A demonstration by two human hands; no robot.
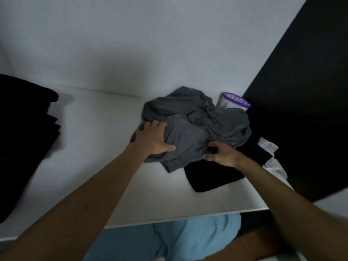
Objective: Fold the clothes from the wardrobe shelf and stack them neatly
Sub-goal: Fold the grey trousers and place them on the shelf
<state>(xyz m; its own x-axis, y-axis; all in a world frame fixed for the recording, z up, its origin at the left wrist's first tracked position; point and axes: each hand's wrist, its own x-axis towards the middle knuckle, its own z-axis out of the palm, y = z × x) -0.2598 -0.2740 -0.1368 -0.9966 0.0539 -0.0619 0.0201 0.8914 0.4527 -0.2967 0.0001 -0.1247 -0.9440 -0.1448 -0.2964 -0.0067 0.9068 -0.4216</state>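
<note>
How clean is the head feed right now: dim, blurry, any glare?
Head view: dim, flat light, no glare on the white shelf; black stack at left smeared, featureless; grey garment, gripped by left hand and right hand, soft but readable.

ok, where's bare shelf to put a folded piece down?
Widest bare shelf lies between the black folded stack on the left and the grey garment. A narrower strip runs along the front edge, before the black garment. Right end is crowded: those garments, white cloth, purple-lidded container.
</note>
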